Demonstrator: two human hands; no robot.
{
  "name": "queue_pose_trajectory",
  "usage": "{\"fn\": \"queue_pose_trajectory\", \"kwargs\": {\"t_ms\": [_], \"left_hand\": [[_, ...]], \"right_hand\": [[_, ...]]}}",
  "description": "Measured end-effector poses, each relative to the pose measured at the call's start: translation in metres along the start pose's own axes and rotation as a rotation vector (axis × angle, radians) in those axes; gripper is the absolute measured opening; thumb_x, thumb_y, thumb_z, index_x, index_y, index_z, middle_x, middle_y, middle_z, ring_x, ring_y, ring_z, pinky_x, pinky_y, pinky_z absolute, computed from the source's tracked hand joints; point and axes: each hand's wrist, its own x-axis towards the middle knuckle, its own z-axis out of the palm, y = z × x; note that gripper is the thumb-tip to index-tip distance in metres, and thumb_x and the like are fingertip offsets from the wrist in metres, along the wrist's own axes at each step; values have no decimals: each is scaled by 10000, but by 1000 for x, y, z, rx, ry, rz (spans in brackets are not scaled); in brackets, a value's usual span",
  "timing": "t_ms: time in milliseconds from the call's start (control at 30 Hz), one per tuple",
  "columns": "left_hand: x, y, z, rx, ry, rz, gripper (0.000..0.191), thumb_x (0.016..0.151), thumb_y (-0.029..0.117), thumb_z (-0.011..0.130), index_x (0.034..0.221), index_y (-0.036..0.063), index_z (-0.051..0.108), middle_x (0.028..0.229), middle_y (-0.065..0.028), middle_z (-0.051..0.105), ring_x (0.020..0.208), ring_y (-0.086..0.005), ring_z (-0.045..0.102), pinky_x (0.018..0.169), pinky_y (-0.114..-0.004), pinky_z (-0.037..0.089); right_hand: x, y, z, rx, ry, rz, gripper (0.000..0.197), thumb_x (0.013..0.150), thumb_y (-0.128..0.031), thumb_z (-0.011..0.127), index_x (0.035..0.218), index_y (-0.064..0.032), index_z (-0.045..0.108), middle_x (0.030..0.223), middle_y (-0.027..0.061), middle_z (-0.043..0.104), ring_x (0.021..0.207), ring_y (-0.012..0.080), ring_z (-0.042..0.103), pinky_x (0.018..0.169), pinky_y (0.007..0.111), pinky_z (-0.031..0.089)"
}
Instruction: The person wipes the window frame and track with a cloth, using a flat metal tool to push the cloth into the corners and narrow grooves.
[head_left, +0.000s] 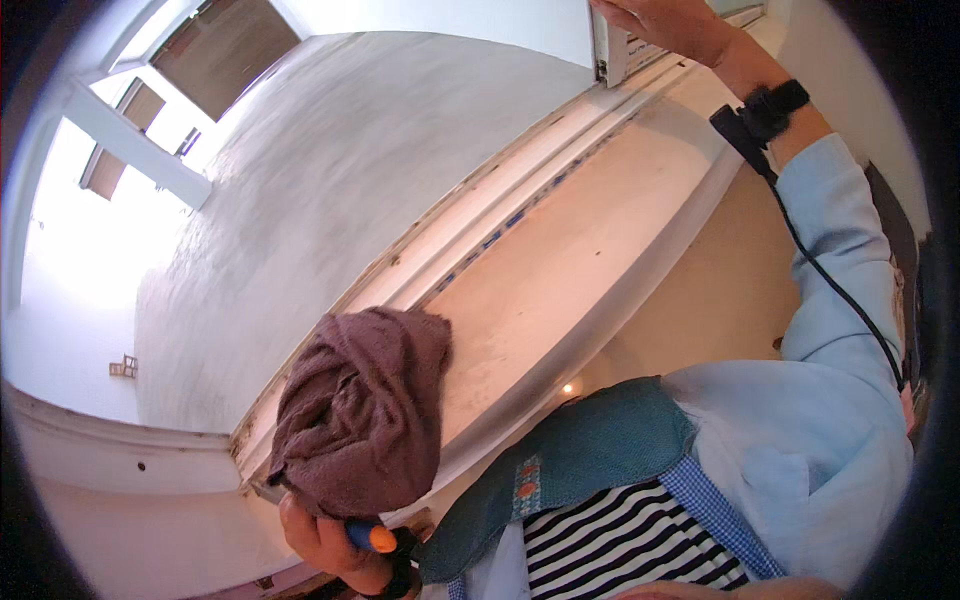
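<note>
At the lower left, my left hand (319, 536) is closed round a blue and orange handle (371, 537). A bunched brown cloth (367, 420) sits just above that hand and covers whatever the handle leads to. The cloth lies over the near end of a window track (480, 225) and part of the pale sill (555, 277). My right hand (667, 22) is raised at the top right, in front of the edge of a white sliding sash (615, 49). The top of the picture cuts off some of its fingers, so its grip and any contact with the sash are unclear.
A black strap device (772, 112) on my right wrist trails a black cable (840, 289) along the sleeve. The sill has a rounded front edge (600, 341). Beyond the track spreads a grey surface (360, 172), with a small wooden chair (125, 366) far off at left.
</note>
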Motion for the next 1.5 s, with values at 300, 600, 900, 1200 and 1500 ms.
{"fn": "queue_pose_trajectory", "kwargs": {"t_ms": [300,600,900,1200,1500], "left_hand": [[-16,-28,0,86,-26,43,420,956,339,639,1119,-48,637,1115,-256,646,965,-400,664,818,-452,527],[-6,-16,14,-99,211,142,691,993,611,480,1091,-39,691,1056,-297,684,899,-442,679,776,-498,559],[25,4,12,-47,60,67,622,978,559,571,982,-54,680,955,-270,697,833,-432,686,743,-486,567],[74,26,-26,-81,-79,-134,533,876,421,772,1186,4,651,1170,-253,669,1054,-457,654,947,-525,504],[270,82,-11,-156,-6,367,226,912,-32,598,1136,-20,575,1006,-131,610,904,-272,616,823,-326,494]], "right_hand": [[-56,44,26,-245,-217,221,50,837,-132,635,835,-86,617,969,87,577,1078,266,555,1153,519,313],[-97,78,54,-478,-314,388,126,822,-105,562,906,-90,655,1061,99,615,1225,268,530,1195,560,250],[-136,118,88,-537,-375,503,197,877,-137,530,950,-60,695,1194,135,636,1278,298,512,1146,566,303],[-116,-83,-24,495,200,754,334,930,-128,680,1254,-88,608,1234,136,647,1144,311,631,985,400,511],[-45,-215,-109,1496,305,565,538,938,-118,694,1421,-51,469,1071,110,672,914,204,674,766,327,549]]}}
